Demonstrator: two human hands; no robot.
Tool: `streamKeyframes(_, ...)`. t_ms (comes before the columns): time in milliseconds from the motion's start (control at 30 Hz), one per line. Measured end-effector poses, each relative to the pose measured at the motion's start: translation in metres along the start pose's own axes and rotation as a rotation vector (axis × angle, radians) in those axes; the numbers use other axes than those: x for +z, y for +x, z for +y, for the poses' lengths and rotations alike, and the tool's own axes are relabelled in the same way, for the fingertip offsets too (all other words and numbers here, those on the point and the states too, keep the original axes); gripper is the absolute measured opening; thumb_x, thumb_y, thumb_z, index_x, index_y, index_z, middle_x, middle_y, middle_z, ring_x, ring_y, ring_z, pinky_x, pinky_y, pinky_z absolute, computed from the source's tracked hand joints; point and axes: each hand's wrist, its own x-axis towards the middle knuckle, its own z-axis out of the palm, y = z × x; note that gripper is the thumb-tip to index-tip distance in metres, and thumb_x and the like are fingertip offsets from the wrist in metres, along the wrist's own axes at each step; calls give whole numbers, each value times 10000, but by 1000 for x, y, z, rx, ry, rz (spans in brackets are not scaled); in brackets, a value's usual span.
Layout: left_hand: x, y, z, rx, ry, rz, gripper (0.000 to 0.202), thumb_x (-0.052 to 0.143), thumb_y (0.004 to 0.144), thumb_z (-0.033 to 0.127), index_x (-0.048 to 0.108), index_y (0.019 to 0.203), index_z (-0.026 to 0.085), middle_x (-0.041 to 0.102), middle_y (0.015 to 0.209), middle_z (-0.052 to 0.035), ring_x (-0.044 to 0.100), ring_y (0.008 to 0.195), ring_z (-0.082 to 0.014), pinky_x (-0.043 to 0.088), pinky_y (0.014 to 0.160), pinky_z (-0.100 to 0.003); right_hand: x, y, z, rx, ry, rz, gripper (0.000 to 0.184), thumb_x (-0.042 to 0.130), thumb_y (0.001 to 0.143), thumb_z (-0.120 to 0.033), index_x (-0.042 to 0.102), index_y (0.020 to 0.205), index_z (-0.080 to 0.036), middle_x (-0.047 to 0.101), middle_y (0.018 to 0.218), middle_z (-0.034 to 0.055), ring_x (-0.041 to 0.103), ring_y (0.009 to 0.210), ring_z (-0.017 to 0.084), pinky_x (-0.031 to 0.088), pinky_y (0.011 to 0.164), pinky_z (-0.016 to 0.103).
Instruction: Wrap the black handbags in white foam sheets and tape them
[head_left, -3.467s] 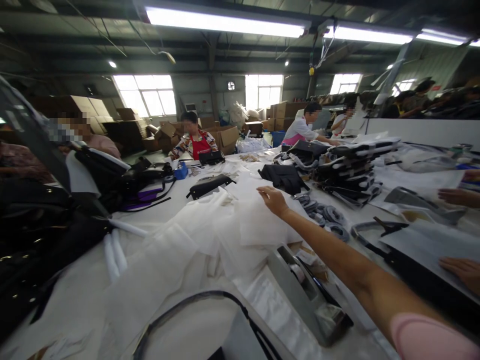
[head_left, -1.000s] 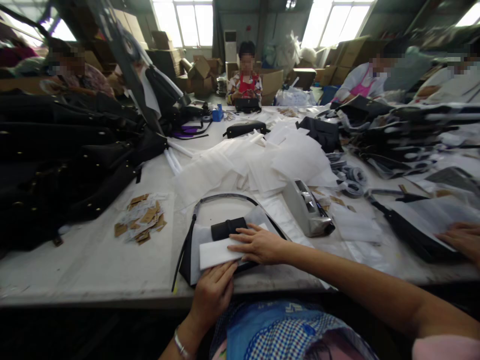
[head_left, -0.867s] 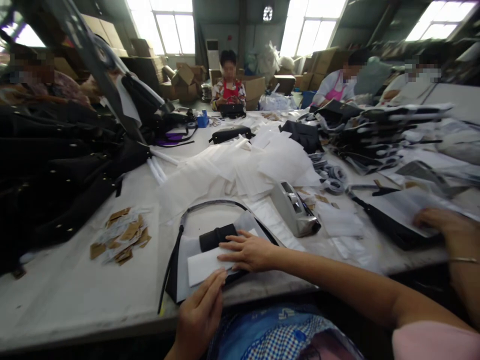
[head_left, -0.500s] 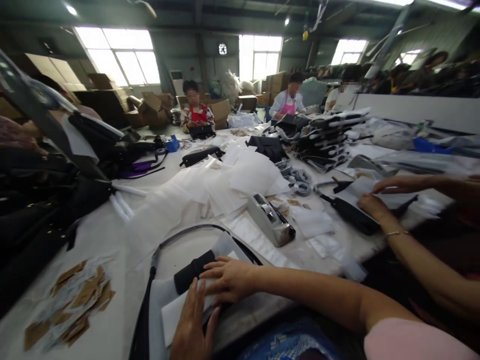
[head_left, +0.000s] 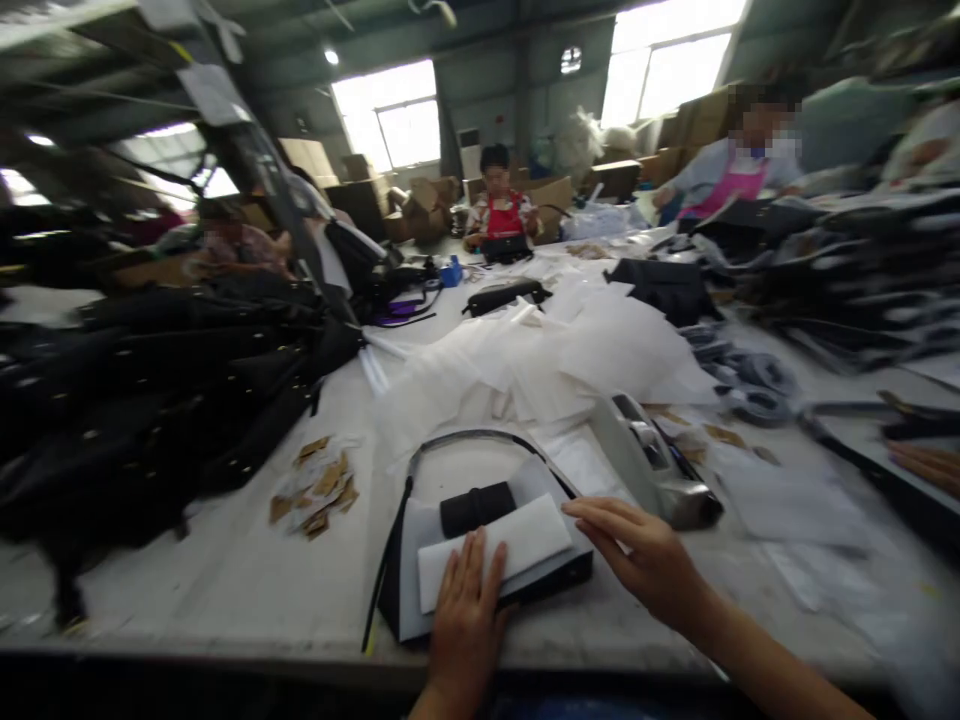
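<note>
A black handbag (head_left: 574, 572) lies on the worktable in front of me, its strap (head_left: 480, 434) arched toward the far side. White sheet material (head_left: 420, 525) covers its upper face. On top are a folded white foam sheet (head_left: 517, 535) and a rolled black piece (head_left: 478, 508), perhaps part of the bag. My left hand (head_left: 466, 620) rests flat on the foam sheet's near edge, fingers stretched. Just off the bag's right end is my right hand (head_left: 645, 560), fingers extended and fingertips near the strap; whether they touch it is unclear. No object shows in it.
A grey tape dispenser (head_left: 652, 460) stands right of the bag, beyond my right hand. White sheets (head_left: 600, 340) heap behind it. Torn brown and white scraps (head_left: 319, 490) lie left; black bags (head_left: 150, 390) pile farther left. A co-worker's hand (head_left: 930, 465) is at far right; others sit across.
My view has swung left. My right hand has moved off the rolled piece to the bag's right end. My left hand now lies on the foam sheet, which shows more fully.
</note>
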Motion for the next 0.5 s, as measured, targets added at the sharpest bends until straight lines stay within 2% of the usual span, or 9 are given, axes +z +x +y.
streamKeyframes(67, -2, 4, 3, -24, 14, 14, 666, 621, 911, 345, 360, 1514, 234, 457, 1522, -116, 446, 1394, -277, 495, 1063, -449, 15, 31, 0, -53, 34, -86, 247, 564, 970, -213, 700, 1166, -277, 740, 1092, 40, 705, 996, 180, 565, 902, 278)
streamKeyframes(133, -3, 6, 4, -37, 29, 40, 684, 650, 888, 405, 392, 1497, 230, 481, 1502, -124, 452, 1388, -280, 508, 1048, -446, 41, 67, -1, -100, 84, -203, 242, 553, 975, -232, 708, 1156, -275, 742, 1100, 36, 704, 1008, 185, 560, 909, 287)
streamKeyframes(233, 3, 6, 5, -31, 49, 104, 673, 658, 871, 468, 452, 1460, 217, 529, 1460, -134, 486, 1361, -287, 532, 1016, -437, 95, 128, -1, -113, 100, -398, 240, 561, 972, -258, 717, 1155, -258, 733, 1158, 34, 685, 1072, 198, 523, 974, 310)
streamKeyframes(300, 16, 3, 5, -16, 49, 199, 646, 635, 870, 517, 505, 1422, 208, 580, 1408, -138, 515, 1336, -294, 546, 991, -422, 136, 172, 2, -67, 47, -506, 267, 571, 968, -262, 701, 1200, -240, 706, 1233, 42, 653, 1146, 205, 475, 1039, 313)
streamKeyframes(400, 43, -4, 0, -12, 86, 384, 606, 620, 864, 537, 562, 1372, 213, 667, 1293, -136, 567, 1284, -290, 551, 974, -398, 198, 237, 8, -1, -37, -536, 344, 590, 954, -245, 649, 1290, -195, 671, 1287, 89, 637, 1171, 232, 462, 1053, 333)
streamKeyframes(433, 52, -6, -3, 0, 122, 380, 595, 643, 858, 501, 557, 1379, 227, 683, 1266, -132, 586, 1262, -285, 552, 971, -399, 218, 258, 10, 21, -63, -531, 372, 585, 959, -250, 622, 1322, -180, 666, 1286, 107, 639, 1162, 236, 468, 1045, 344)
streamKeyframes(500, 64, -9, -11, 126, 132, 280, 596, 682, 835, 471, 548, 1388, 294, 714, 1189, -130, 638, 1182, -305, 594, 885, -436, 255, 294, 12, 66, -115, -520, 423, 580, 970, -279, 559, 1377, -164, 640, 1306, 130, 626, 1168, 245, 475, 1037, 392)
